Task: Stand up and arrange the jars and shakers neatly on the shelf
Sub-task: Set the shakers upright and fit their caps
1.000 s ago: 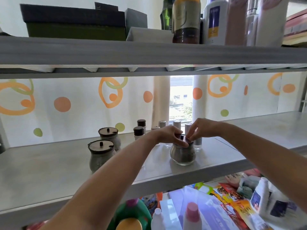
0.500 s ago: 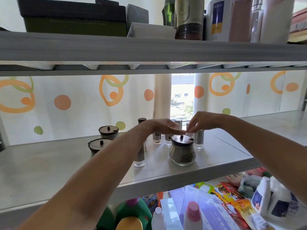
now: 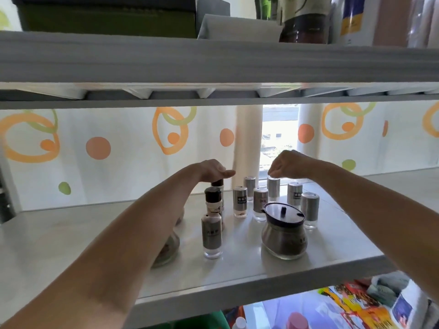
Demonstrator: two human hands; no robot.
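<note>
A glass jar (image 3: 282, 236) with a dark knobbed lid stands upright near the front of the grey shelf (image 3: 71, 243). Behind it stand several silver-capped shakers (image 3: 260, 203); one more shaker (image 3: 212, 233) stands in front at the left, with two dark-capped shakers (image 3: 213, 198) behind that. My left hand (image 3: 212, 170) hovers flat, fingers out, just over the rear dark cap. My right hand (image 3: 286, 166) hangs with fingers bunched downward just above a rear silver shaker (image 3: 273, 188), holding nothing. My left forearm hides most of another jar (image 3: 169, 248).
The upper shelf (image 3: 213, 60) sits low overhead, carrying boxes (image 3: 107, 17) and bottles (image 3: 305, 20). A dotted curtain (image 3: 99, 148) closes the back, with a window gap (image 3: 279, 138). Packets and bottles (image 3: 351, 307) lie below the shelf's front edge.
Both hands have let go of the dark jar lid, lifted and moved back apart over the rear shakers. The view has come closer and lower to the shelf.
</note>
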